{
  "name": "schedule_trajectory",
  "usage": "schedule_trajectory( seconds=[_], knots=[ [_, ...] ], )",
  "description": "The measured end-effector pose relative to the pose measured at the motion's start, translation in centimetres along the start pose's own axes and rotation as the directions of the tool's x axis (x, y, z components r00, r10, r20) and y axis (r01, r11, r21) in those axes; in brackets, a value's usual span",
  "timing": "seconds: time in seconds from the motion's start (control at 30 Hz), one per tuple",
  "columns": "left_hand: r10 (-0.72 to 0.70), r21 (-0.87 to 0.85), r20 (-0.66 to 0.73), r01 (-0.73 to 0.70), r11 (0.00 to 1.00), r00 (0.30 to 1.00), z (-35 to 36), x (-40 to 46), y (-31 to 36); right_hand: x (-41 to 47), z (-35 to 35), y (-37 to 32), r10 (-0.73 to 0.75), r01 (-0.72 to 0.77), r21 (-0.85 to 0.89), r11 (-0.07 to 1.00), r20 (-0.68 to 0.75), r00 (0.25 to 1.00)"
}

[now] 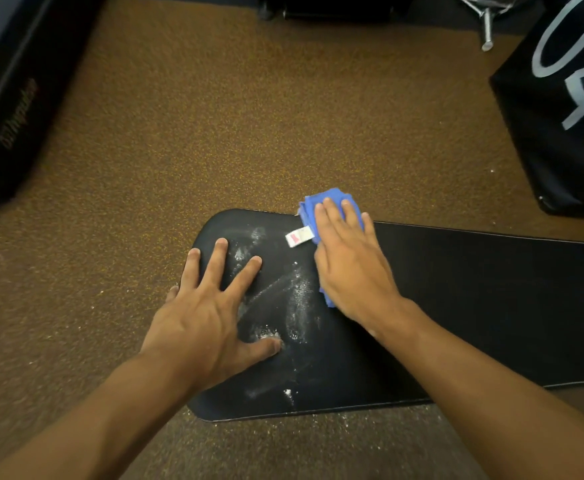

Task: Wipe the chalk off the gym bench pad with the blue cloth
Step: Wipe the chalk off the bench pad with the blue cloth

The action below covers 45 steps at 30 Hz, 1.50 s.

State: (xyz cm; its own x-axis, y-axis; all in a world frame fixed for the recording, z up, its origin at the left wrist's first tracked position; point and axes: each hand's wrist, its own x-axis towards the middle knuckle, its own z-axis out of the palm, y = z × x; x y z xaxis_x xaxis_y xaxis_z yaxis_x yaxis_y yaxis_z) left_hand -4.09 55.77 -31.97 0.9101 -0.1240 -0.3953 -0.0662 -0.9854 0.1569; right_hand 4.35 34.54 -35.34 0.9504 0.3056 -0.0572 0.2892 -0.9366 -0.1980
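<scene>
The wiping looks barely begun: white powdery chalk [295, 299] lies in smears and small clumps across the rounded end of the long, smooth black vinyl gym bench pad [474, 306], running from the pad's centre down to its 6 o'clock edge, with loose specks on the speckled brown rubber floor [249, 133] below. The right hand [351, 268], open and flat, presses the folded blue woven cloth [321, 199] (white tag sticking out toward 9 o'clock) onto the pad at 12 o'clock of the chalk. The left hand [207, 313], fingers spread and holding nothing, braces at 9 o'clock.
</scene>
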Motion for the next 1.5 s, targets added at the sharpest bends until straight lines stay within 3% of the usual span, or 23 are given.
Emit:
schedule_trajectory(
  seconds=[0.1, 0.17, 0.27, 0.4, 0.6, 0.73, 0.87, 0.93, 1.1, 1.17, 1.33, 1.5],
  knots=[
    [-0.005, 0.015, 0.015, 0.005, 1.0, 1.0, -0.2, 0.0, 0.1, -3.9, -0.3, 0.6, -0.224, 0.227, -0.049, 0.973, 0.065, 0.972],
    [-0.007, 0.019, 0.027, 0.006, 1.0, 1.0, -0.4, 0.0, 0.3, -5.6, -0.8, 2.5, -0.276, 0.283, -0.061, 0.957, 0.103, 0.956],
    [0.004, 0.006, 0.018, -0.004, 1.0, 1.0, -0.3, 0.0, 0.2, -3.4, -0.9, 3.5, -0.147, 0.15, -0.038, 0.988, 0.066, 0.987],
    [0.004, 0.008, 0.0, -0.004, 1.0, 1.0, 0.0, 0.1, -0.1, 1.4, -0.1, -0.8, 0.038, -0.038, 0.007, 0.999, -0.016, 0.999],
    [0.013, -0.002, -0.042, -0.013, 1.0, 0.999, -0.5, -0.7, 0.2, -3.9, -0.6, 0.4, -0.27, 0.278, -0.055, 0.959, 0.118, 0.955],
    [0.028, -0.044, -0.107, -0.033, 0.998, 0.994, -0.7, -2.9, 0.6, -2.1, -1.4, 2.9, -0.119, 0.131, -0.077, 0.988, 0.141, 0.983],
    [0.049, -0.063, -0.09, -0.055, 0.996, 0.995, 0.3, -4.9, 0.6, 1.4, -1.0, -0.2, 0.003, 0.0, -0.026, 1.0, 0.096, 0.995],
    [0.054, -0.045, -0.033, -0.055, 0.997, 0.998, 0.8, -5.2, 0.4, 1.2, -0.7, -1.7, -0.037, 0.036, 0.008, 0.999, 0.085, 0.996],
    [0.081, -0.04, -0.046, -0.083, 0.996, 0.996, 1.7, -5.0, 0.0, -3.6, -0.6, 0.3, -0.293, 0.304, -0.077, 0.95, 0.126, 0.948],
    [0.081, -0.045, -0.04, -0.082, 0.996, 0.996, 1.4, -5.2, 0.1, -3.8, -1.0, 2.1, -0.285, 0.299, -0.099, 0.949, 0.132, 0.949],
    [0.062, -0.034, -0.019, -0.063, 0.997, 0.998, 1.3, -5.2, 0.2, 1.7, -0.5, -1.3, -0.021, 0.021, 0.008, 1.0, 0.052, 0.998],
    [0.08, -0.043, -0.038, -0.082, 0.996, 0.996, 1.2, -5.1, 0.4, -2.4, -0.2, -2.4, -0.268, 0.27, -0.006, 0.963, 0.1, 0.958]
  ],
)
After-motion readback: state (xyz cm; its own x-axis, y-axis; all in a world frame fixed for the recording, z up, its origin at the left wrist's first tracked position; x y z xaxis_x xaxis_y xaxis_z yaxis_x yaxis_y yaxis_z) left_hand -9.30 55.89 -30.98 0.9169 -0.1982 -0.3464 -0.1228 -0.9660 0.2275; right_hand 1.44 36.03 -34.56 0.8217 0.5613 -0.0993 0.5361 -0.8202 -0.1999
